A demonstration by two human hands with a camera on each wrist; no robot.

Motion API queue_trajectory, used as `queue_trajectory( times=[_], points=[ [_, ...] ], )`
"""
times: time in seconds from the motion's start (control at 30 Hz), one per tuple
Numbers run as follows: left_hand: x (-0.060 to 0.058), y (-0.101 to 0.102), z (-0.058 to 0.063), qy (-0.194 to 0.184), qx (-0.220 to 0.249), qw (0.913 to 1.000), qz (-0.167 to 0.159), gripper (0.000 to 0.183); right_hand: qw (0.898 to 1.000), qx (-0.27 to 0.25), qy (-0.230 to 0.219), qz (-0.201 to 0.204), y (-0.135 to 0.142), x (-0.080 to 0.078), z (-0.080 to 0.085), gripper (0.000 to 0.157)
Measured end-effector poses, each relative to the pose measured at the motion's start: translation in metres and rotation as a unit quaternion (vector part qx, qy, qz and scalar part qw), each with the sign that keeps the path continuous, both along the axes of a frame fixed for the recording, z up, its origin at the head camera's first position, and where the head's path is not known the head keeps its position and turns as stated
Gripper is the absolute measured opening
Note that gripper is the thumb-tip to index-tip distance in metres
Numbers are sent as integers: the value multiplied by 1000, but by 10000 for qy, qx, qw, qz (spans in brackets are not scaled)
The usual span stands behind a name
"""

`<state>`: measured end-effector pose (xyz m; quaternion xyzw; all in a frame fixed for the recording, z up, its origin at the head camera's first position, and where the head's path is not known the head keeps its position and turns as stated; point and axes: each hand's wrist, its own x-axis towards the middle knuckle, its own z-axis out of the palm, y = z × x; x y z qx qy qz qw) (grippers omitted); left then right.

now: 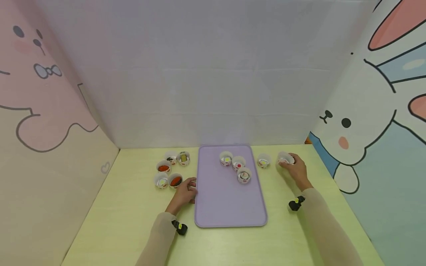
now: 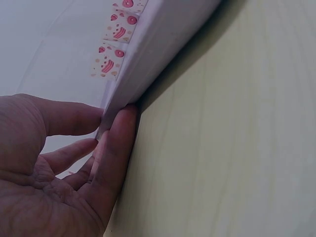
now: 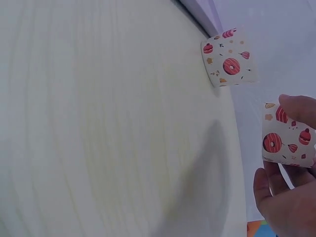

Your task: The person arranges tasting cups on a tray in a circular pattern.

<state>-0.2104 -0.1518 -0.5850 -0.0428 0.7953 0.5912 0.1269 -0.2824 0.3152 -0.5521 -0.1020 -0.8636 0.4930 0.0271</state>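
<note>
My left hand [image 1: 184, 192] pinches the left rim of a lilac tray [image 1: 229, 207], thumb on top and a finger under the edge in the left wrist view. On the tray's far right part stand three small paper cups, one with a red piece [image 1: 239, 165] inside. To the right of the tray, my right hand [image 1: 297, 170] grips a white paper cup [image 3: 289, 136] printed with donuts and cupcakes. A similar paper cup [image 3: 229, 59] stands on the table between that hand and the tray, with something pale yellow inside.
Left of the tray several paper cups cluster, two holding orange-red food, such as the cup [image 1: 175, 181] near my left hand. The pale wood-look table [image 1: 126, 218] meets a white back wall [image 1: 213, 92] and side panels with cartoon animals.
</note>
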Motion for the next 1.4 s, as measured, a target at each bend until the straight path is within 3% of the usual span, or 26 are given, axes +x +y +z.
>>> queue_trajectory(
  times=[0.43,1.0,1.4],
  points=[
    [-1,0,0,14,31,10000,5,55,9987,252,199,384,3,15,33,72],
    [-2,-1,-2,-1,95,10000,19,55,9959,281,356,786,-18,35,74,72],
    [-2,-1,-2,14,82,10000,-6,55,9936,544,390,908,-39,49,87,67]
  ],
)
